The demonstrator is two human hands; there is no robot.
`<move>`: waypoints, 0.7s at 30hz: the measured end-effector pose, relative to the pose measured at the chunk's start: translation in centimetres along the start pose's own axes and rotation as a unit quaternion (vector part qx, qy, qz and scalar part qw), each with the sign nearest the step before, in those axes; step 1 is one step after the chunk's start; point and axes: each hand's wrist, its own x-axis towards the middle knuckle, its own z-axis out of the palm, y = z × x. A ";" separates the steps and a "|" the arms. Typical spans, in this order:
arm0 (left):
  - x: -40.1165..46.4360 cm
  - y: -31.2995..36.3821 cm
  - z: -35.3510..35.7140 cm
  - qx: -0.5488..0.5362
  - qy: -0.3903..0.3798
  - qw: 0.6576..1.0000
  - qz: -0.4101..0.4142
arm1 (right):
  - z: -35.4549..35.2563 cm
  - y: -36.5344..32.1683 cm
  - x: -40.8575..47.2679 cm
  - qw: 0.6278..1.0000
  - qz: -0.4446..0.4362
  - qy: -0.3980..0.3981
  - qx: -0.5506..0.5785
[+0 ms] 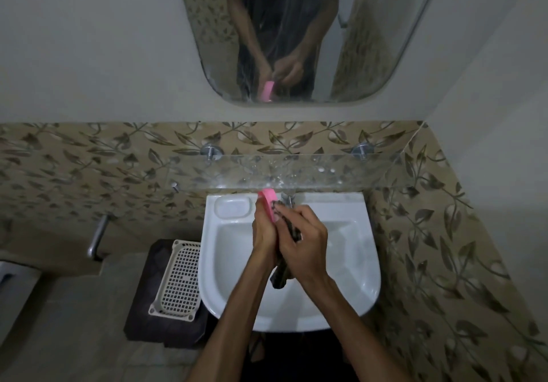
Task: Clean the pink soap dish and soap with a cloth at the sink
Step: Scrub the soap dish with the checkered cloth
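While the left hand point(264, 230) gripped the pink soap dish point(269, 203) on edge, long axis pointing away toward the tap point(288, 198), the right hand point(302, 235) clutched a dark cloth point(283, 272) against it. Both were held above the white sink point(350, 251), whose basin lay open around them. Beyond: glass shelf point(326, 171), leaf-patterned tiles point(89, 159), mirror point(296, 31).

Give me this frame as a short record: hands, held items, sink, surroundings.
left hand: holds the pink soap dish on edge over the sink
right hand: grips a dark cloth, pressing it to the dish
soap: not visible
sink: white, tap at the back, no water seen running
glass shelf: above the sink, wet
mirror: reflects both hands and the dish
white basket: left of the sink, on a dark stool
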 end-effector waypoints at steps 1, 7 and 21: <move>0.0 0.0 0.0 -0.009 -0.004 1.000 0.006 | 0.2 -0.2 0.3 1.000 0.005 -0.001 0.004; 0.2 1.6 -0.4 0.017 -0.053 0.998 -0.007 | -0.3 0.2 -0.9 0.999 0.007 -0.051 0.000; 0.4 0.8 -2.3 -0.016 -0.098 0.993 -0.068 | -1.7 1.4 -2.6 0.995 -0.012 -0.095 0.022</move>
